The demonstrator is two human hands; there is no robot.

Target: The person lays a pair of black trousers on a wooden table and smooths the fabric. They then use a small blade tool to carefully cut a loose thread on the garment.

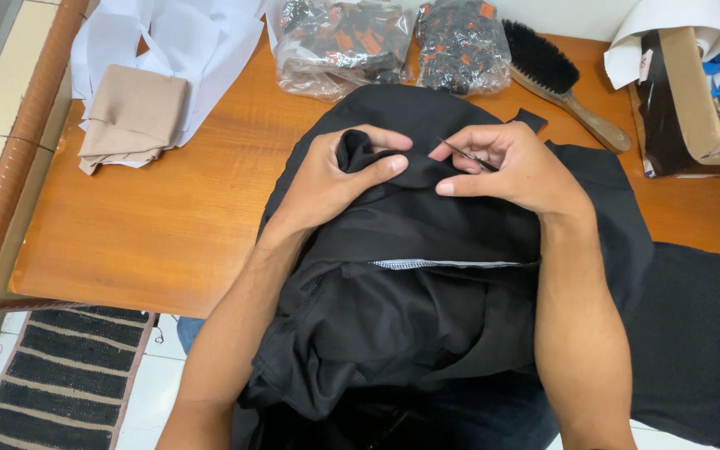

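The black garment (427, 275) lies on the wooden desk (168, 208) and hangs down into the person's lap. The left hand (335, 179) pinches a bunched fold of the cloth, its grip closed tight on it. The right hand (514, 167) has its grip closed on a thin dark tool (467, 154), maybe small snips; it is hard to see. To do this well, keep the fold pulled flat and the tip just at the cloth.
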